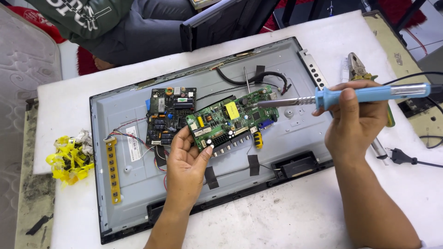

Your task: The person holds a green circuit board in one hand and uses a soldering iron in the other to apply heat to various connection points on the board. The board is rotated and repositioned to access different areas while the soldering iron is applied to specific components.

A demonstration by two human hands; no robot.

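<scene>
Two boards (233,121), soldering iron (323,97), pliers (357,68), plug (400,157)

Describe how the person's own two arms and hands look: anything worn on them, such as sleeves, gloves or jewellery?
Both forearms are bare. The left hand and the right hand wear no gloves, and no ring, watch or bracelet shows. Only a small white edge, perhaps a sleeve, shows at the picture's bottom right corner by the right arm.
</scene>
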